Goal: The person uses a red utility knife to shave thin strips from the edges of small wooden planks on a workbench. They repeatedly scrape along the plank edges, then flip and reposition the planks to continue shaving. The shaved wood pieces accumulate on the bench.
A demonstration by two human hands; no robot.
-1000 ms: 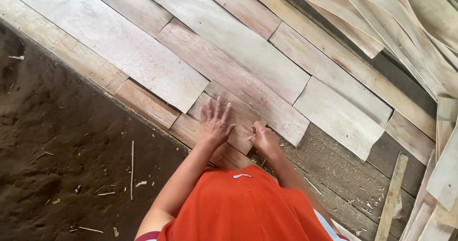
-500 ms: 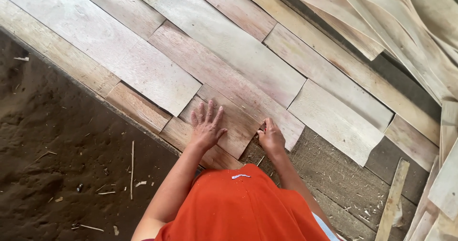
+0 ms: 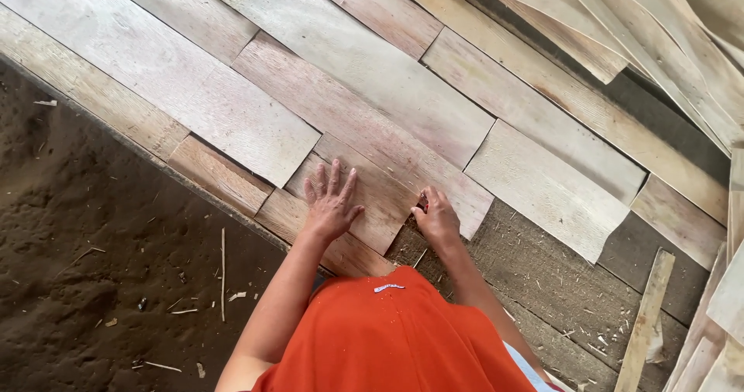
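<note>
Left hand (image 3: pixel 332 203) lies flat, fingers spread, on a short reddish wood sheet (image 3: pixel 364 198) at lower centre of frame. Right hand (image 3: pixel 436 217) is curled, fingertips gripping that sheet's lower right edge (exact hold unclear). Neighbouring sheets (image 3: pixel 372 74) fill the upper frame; bare dirt (image 3: pixel 93 283) sits lower left.

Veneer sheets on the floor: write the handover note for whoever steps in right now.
Left hand: flat, fingers spread, pressing on the small veneer piece at the near edge of the layout.
Right hand: fingers curled at that piece's near right corner, no full grip visible.
Done: long veneer sheets lie side by side in overlapping diagonal rows.
Left: bare dark boards show to the right of the hands. A loose wooden strip lies there, and a loose veneer pile sits at top right. Dirt floor to the left.
</note>
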